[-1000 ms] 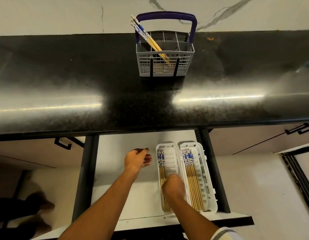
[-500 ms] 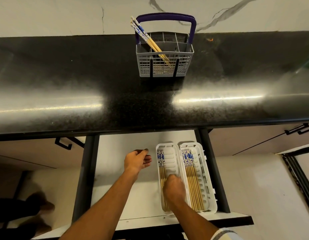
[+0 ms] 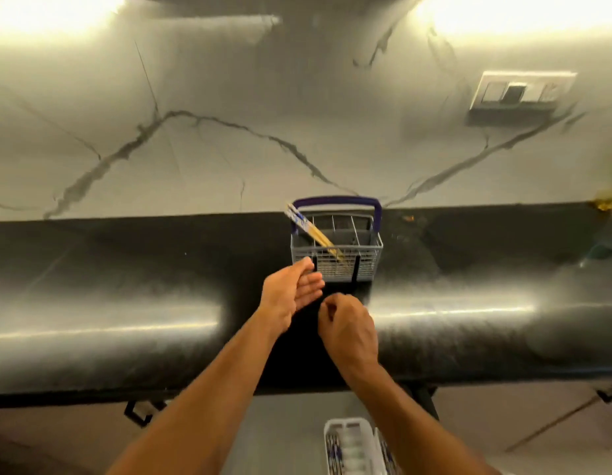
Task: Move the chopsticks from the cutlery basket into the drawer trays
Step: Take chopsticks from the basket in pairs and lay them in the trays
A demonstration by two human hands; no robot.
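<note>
A grey cutlery basket (image 3: 366,260) with a purple handle stands at the back of the black counter. Chopsticks (image 3: 309,229) with blue-and-white tops lean out of its left compartment. My left hand (image 3: 291,291) hovers over the counter just in front of the basket's left corner, fingers apart and empty. My right hand (image 3: 349,327) is beside it, a little nearer to me, fingers curled in with nothing visible in them. At the bottom edge, the white drawer trays (image 3: 349,447) show only their far ends, with chopstick tops inside; my right forearm hides the right tray.
The glossy black counter (image 3: 126,303) runs the full width, backed by a marble wall with a switch plate (image 3: 524,94) at upper right. A black cabinet handle (image 3: 140,411) sits below the counter edge at left. A yellowish item (image 3: 606,204) lies at the far right.
Both hands have left the drawer and risen over the counter toward the basket. The view has tilted up, so the wall fills the top and the trays have slid to the bottom edge.
</note>
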